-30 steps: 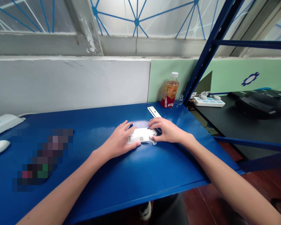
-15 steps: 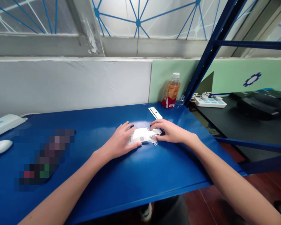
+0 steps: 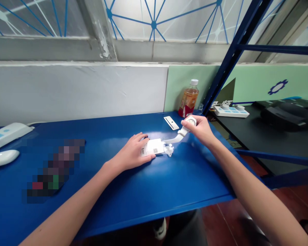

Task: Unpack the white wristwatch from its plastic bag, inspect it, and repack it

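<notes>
On the blue table, my left hand [image 3: 133,150] holds the left part of a small white box [image 3: 155,147] with a printed label, thumb at the near side and fingers at the far side. My right hand [image 3: 201,128] is raised to the right of it, pinching the head of what looks like a white wristwatch [image 3: 179,136]. Its strap hangs down towards the box's right end. A clear, crumpled-looking piece [image 3: 168,149] lies against that end; its kind is unclear.
A flat white card [image 3: 171,123] lies behind my hands, near a drink bottle [image 3: 189,99]. To the left are a white power strip [image 3: 9,136], a white rounded object [image 3: 5,158] and a pixelated dark item [image 3: 58,167]. A blue metal frame [image 3: 227,65] stands at right.
My right hand has moved up and to the right, away from the box, drawing the white wristwatch out with it. My left hand has stayed on the box.
</notes>
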A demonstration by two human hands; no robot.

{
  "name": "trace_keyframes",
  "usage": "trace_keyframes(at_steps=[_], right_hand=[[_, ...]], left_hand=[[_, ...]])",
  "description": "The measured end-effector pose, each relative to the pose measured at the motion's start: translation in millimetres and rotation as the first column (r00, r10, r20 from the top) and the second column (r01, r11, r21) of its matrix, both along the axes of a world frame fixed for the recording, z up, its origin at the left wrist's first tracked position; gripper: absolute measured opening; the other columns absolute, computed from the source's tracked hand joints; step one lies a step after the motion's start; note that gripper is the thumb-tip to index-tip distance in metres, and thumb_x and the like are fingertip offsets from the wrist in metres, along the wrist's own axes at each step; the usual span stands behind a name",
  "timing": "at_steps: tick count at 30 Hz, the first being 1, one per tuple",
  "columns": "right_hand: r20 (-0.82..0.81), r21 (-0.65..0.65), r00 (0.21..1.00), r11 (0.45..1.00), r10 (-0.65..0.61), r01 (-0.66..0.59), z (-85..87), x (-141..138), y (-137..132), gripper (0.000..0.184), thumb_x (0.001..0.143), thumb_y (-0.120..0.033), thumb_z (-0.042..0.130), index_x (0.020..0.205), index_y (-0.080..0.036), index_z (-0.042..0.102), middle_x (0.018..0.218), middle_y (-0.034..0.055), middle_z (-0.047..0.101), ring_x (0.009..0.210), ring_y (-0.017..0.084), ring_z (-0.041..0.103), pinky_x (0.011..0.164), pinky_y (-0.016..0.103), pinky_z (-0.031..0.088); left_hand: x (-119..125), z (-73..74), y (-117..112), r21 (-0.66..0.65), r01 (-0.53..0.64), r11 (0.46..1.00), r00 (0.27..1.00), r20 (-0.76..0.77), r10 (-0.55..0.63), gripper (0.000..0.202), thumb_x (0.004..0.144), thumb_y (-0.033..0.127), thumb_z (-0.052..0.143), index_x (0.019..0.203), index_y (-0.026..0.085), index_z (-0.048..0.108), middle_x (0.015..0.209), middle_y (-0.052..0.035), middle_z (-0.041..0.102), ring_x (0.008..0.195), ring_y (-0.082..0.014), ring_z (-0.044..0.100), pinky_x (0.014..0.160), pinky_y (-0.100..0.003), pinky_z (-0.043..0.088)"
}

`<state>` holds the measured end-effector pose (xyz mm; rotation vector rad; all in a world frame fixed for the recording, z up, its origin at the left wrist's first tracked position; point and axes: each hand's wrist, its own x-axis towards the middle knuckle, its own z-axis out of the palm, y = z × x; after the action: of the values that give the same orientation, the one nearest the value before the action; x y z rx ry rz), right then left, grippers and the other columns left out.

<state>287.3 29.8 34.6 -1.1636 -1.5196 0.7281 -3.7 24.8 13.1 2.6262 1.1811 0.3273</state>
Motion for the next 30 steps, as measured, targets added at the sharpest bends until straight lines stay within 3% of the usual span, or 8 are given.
trace_keyframes(at_steps=[4, 8, 12, 14, 18, 20, 25, 30], right_hand=[[-0.392, -0.139, 0.918, 0.981, 0.069, -0.133, -2.5, -11.3, 0.4, 0.053, 0.061, -0.071, 0.074, 0.066, -0.021, 0.057, 0.054, -0.0044, 0.044, 0.048, 0.011, 0.039, 0.05, 0.027, 0.037], [-0.511, -0.192, 0.851, 0.949, 0.121, -0.25, 9.7, -26.0, -5.9, 0.052, 0.07, -0.075, 0.063, 0.067, -0.024, 0.054, 0.049, -0.0067, 0.029, 0.046, 0.013, 0.036, 0.055, 0.029, 0.043], [-0.531, -0.253, 0.821, 0.885, 0.211, -0.391, 26.2, -44.8, -4.4, 0.05, 0.074, -0.071, 0.064, 0.066, -0.022, 0.057, 0.05, -0.006, 0.034, 0.045, 0.011, 0.032, 0.051, 0.026, 0.039], [-0.548, -0.226, 0.811, 0.897, 0.206, -0.38, 30.9, -56.3, 2.1, 0.048, 0.076, -0.068, 0.064, 0.067, -0.021, 0.061, 0.052, -0.0051, 0.039, 0.046, 0.01, 0.035, 0.048, 0.024, 0.036], [-0.636, -0.137, 0.748, 0.926, 0.189, -0.351, 28.1, -76.8, 19.3, 0.04, 0.08, -0.056, 0.068, 0.069, -0.018, 0.065, 0.058, -0.0032, 0.051, 0.051, 0.008, 0.047, 0.052, 0.021, 0.04], [-0.728, -0.112, 0.652, 0.901, 0.213, -0.42, 22.8, -82.3, 24.1, 0.034, 0.086, -0.05, 0.063, 0.077, -0.018, 0.069, 0.073, 0.0006, 0.064, 0.065, 0.01, 0.059, 0.065, 0.021, 0.048], [-0.883, -0.044, 0.351, 0.688, 0.313, -0.724, 11.5, -81.4, 18.7, 0.045, 0.101, -0.043, 0.029, 0.118, -0.019, 0.063, 0.126, 0.0071, 0.065, 0.111, 0.017, 0.063, 0.099, 0.034, 0.048], [-0.882, -0.083, 0.336, 0.593, 0.33, -0.801, 5.5, -78.0, 13.0, 0.052, 0.103, -0.04, 0.02, 0.123, -0.013, 0.06, 0.143, 0.0096, 0.054, 0.122, 0.018, 0.058, 0.108, 0.032, 0.042]], left_hand=[[-0.3, -2.6, -2.0, -0.005, -0.008, 1.0, 1.0, -0.024, 0.008, 0.079, 0.086, 0.06, 0.054, 0.144, 0.007, 0.041, 0.152, -0.0228, 0.038, 0.145, -0.0386, 0.026, 0.115, -0.054, 0.027], [5.3, 10.3, -8.8, -0.059, -0.022, 0.998, 0.997, 0.066, 0.026, 0.086, 0.083, 0.063, 0.058, 0.149, 0.013, 0.033, 0.156, -0.0198, 0.032, 0.146, -0.0378, 0.023, 0.115, -0.054, 0.026], [25.3, 33.0, -20.0, -0.096, 0.1, 0.99, 0.912, 0.408, -0.053, 0.049, 0.093, 0.048, 0.053, 0.132, 0.018, 0.055, 0.14, -0.0125, 0.055, 0.133, -0.0298, 0.047, 0.111, -0.046, 0.036], [39.8, 39.5, -24.3, -0.228, 0.191, 0.955, 0.835, 0.549, -0.037, 0.038, 0.095, 0.046, 0.05, 0.117, 0.018, 0.063, 0.12, -0.0105, 0.068, 0.111, -0.0274, 0.063, 0.098, -0.043, 0.047], [64.2, 35.8, -26.1, -0.543, 0.355, 0.761, 0.671, 0.715, 0.196, 0.038, 0.092, 0.048, 0.055, 0.1, 0.012, 0.064, 0.093, -0.0116, 0.073, 0.074, -0.0217, 0.072, 0.078, -0.038, 0.055], [68.9, 29.0, -24.6, -0.628, 0.393, 0.671, 0.59, 0.732, 0.34, 0.037, 0.092, 0.048, 0.057, 0.098, 0.011, 0.063, 0.085, -0.0103, 0.073, 0.061, -0.0183, 0.07, 0.07, -0.035, 0.055], [64.5, 18.5, -24.2, -0.716, 0.548, 0.433, 0.416, 0.682, 0.601, 0.027, 0.094, 0.034, 0.056, 0.101, 0.009, 0.065, 0.086, -0.0135, 0.075, 0.071, -0.0215, 0.072, 0.073, -0.037, 0.057], [64.8, 20.9, -30.6, -0.715, 0.646, 0.266, 0.396, 0.612, 0.684, 0.03, 0.099, 0.03, 0.047, 0.102, 0.007, 0.067, 0.093, -0.0167, 0.075, 0.084, -0.026, 0.074, 0.079, -0.04, 0.056]])
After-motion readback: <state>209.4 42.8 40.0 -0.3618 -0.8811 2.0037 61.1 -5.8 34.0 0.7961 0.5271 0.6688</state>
